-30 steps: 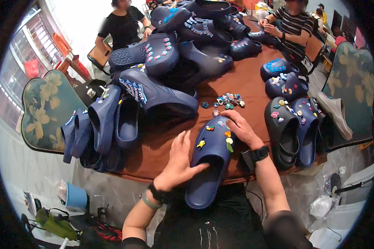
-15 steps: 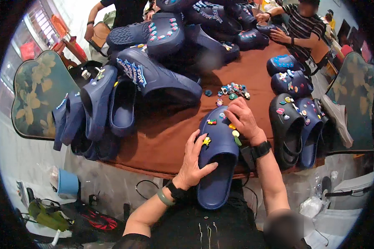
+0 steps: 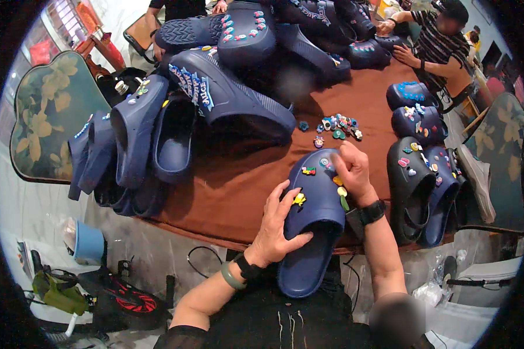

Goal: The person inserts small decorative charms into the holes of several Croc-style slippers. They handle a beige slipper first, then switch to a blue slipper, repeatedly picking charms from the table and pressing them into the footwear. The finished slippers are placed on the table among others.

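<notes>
A navy clog (image 3: 314, 198) lies in front of me, toe pointing away, with several small charms on its upper. My left hand (image 3: 273, 230) grips its left side, fingers beside a yellow charm (image 3: 299, 199) and thumb at the foot opening. At the right of the toe, my right hand (image 3: 356, 174) has its fingers curled in and its thumb against the upper, beside a round swirl charm (image 3: 325, 164). Whatever lies under that thumb is hidden. A white and green charm (image 3: 343, 198) sits below the right hand. Loose charms (image 3: 339, 125) are heaped just beyond the toe.
A brown cloth (image 3: 227, 192) covers the table. Navy clogs (image 3: 233, 104) are piled at the left and back; decorated ones, including a black clog (image 3: 409, 186), line the right. Across the table a person (image 3: 442, 46) handles a clog. A blue bucket (image 3: 89, 243) stands on the floor.
My right hand has gone from a fingertip pinch at the toe to curled fingers with the thumb pressed down. My left hand keeps its grip. The view has shifted slightly.
</notes>
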A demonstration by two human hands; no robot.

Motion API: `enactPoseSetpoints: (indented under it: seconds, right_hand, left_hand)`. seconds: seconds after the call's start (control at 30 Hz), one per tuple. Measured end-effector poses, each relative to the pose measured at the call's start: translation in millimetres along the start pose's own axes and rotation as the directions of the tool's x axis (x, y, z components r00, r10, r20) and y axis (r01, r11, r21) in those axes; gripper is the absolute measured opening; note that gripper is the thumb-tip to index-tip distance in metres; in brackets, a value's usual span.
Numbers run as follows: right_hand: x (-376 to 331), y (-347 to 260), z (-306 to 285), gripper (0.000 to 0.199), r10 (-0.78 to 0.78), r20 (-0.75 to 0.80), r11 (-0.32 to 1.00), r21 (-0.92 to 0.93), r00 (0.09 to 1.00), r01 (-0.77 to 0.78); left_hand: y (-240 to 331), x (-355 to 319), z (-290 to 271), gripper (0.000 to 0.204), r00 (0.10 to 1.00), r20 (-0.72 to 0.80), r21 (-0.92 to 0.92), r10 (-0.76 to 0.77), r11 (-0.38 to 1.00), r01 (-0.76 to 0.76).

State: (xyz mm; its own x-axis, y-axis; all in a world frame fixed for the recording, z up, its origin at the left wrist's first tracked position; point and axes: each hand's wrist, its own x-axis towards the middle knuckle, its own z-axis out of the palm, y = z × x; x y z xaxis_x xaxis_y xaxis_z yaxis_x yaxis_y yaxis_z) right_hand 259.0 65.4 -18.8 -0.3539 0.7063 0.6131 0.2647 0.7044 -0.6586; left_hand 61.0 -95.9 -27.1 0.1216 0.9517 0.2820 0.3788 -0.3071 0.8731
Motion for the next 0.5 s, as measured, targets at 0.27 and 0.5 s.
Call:
enactPoseSetpoints:
  seconds: [0.27, 0.5]
  right_hand:
    - [7.7, 10.1, 2.1, 0.015, 0.075, -0.054, 0.997, -0.018, 0.996, -0.076]
    - [15.4, -8.2, -1.5, 0.015, 0.064, 0.315, 0.991, 0.096, 0.947, -0.098]
  left_hand:
    - [-4.3, 0.1, 1.8, 0.089, 0.999, -0.026, 0.007, 0.025, 1.000, -0.025]
    - [-3.5, -0.6, 1.8, 0.090, 1.000, -0.023, -0.016, 0.015, 1.000, -0.015]
